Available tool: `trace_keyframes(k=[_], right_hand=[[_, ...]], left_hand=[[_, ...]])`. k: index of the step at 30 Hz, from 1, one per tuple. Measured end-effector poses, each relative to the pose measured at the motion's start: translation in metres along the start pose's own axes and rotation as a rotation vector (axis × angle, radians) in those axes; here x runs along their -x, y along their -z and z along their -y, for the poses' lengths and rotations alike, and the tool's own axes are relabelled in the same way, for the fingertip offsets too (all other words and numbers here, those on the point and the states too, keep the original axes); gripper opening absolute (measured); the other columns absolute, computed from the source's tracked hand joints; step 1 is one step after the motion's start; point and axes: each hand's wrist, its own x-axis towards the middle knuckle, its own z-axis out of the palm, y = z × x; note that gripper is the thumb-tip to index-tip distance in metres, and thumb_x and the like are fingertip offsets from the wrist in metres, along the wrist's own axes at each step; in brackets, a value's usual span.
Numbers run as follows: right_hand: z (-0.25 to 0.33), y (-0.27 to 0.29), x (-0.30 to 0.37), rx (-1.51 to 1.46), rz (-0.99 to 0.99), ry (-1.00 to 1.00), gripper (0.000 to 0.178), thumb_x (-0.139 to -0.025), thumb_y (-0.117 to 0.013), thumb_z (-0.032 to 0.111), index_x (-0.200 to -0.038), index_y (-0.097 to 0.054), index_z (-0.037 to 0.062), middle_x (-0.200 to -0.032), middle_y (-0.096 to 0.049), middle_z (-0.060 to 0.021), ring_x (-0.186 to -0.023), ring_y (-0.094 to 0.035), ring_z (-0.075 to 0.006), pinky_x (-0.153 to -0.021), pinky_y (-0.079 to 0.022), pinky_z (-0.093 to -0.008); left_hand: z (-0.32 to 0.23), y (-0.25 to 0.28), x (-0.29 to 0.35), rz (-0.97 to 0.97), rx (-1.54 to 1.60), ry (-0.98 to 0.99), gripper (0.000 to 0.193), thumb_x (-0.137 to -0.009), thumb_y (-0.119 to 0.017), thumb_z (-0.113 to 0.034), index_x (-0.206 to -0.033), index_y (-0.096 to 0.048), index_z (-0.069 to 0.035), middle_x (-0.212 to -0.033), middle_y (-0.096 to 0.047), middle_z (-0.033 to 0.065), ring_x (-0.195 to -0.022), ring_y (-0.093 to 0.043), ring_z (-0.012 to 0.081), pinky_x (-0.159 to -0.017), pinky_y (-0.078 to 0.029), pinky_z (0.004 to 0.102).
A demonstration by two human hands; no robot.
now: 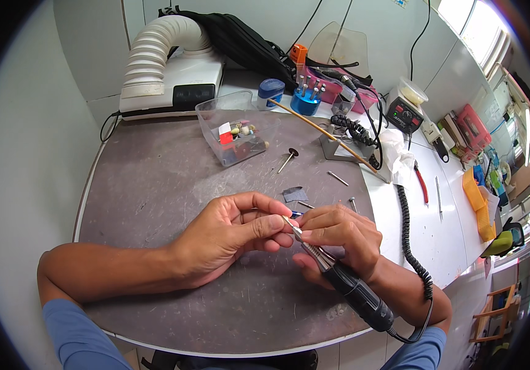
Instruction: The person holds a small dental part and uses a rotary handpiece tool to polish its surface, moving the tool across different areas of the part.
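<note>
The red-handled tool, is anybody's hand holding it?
No, the red-handled tool lies on the white table, away from the left hand and the right hand.

black bag (240, 44) beside a ribbed white hose (145, 65), red-handled pliers (422, 184) (further right) near a yellow container (474, 200)

This looks like a small workshop for fine grinding or polishing. A corded rotary handpiece (358, 296) shows at lower centre right, with a knobbed control box (404, 115) at upper right. At upper centre, a round blue stand (305, 106) holds metal-shanked bits. A white machine with a ribbed hose (148, 58) sits upper left; red-handled pliers (422, 185) lie right of the scratched work mat (148, 179).
</note>
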Motion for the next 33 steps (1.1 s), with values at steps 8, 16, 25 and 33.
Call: trace_keyframes(k=[8, 16, 25, 33], right_hand=[[0.0003, -0.0003, -0.0002, -0.004, -0.006, 0.004, 0.031, -0.065, -0.081, 0.005, -0.088, -0.061, 0.0008, -0.083, -0.067, -0.0141, -0.077, -0.069, -0.0259, -0.065, -0.056, -0.0318], [0.0004, 0.0004, 0.0005, 0.007, 0.001, -0.001, 0.031, -0.066, -0.081, 0.006, -0.089, -0.061, 0.001, -0.083, -0.067, -0.0144, -0.077, -0.069, -0.0259, -0.065, -0.056, -0.0321], [-0.0024, 0.0002, 0.0019, 0.013, -0.058, -0.028, 0.031, -0.066, -0.08, 0.005, -0.089, -0.061, 0.0012, -0.082, -0.067, -0.0141, -0.076, -0.069, -0.0254, -0.064, -0.056, -0.0317], [-0.0006, 0.0004, 0.0012, 0.018, -0.036, -0.02, 0.029, -0.066, -0.08, 0.005, -0.087, -0.061, 0.0012, -0.082, -0.066, -0.0135, -0.075, -0.068, -0.0242, -0.064, -0.056, -0.0314]], left_hand=[[-0.0004, -0.0003, 0.0, 0.009, 0.003, 0.0, 0.016, -0.092, -0.06, -0.008, -0.107, -0.057, -0.001, -0.098, -0.065, 0.0097, -0.087, -0.063, 0.0118, -0.075, -0.053, 0.0214], [-0.0006, 0.0003, 0.0007, 0.007, 0.008, 0.0, 0.017, -0.092, -0.061, -0.009, -0.107, -0.057, -0.001, -0.099, -0.065, 0.0098, -0.087, -0.063, 0.012, -0.075, -0.053, 0.0212], [-0.0014, -0.0009, 0.0013, -0.004, 0.005, -0.005, 0.018, -0.092, -0.061, -0.009, -0.108, -0.058, -0.001, -0.099, -0.065, 0.0089, -0.087, -0.063, 0.0115, -0.076, -0.053, 0.0212], [0.0003, -0.0012, -0.0001, -0.026, -0.014, -0.013, 0.022, -0.092, -0.061, -0.009, -0.111, -0.058, 0.001, -0.099, -0.064, 0.008, -0.088, -0.062, 0.011, -0.077, -0.052, 0.0209]])
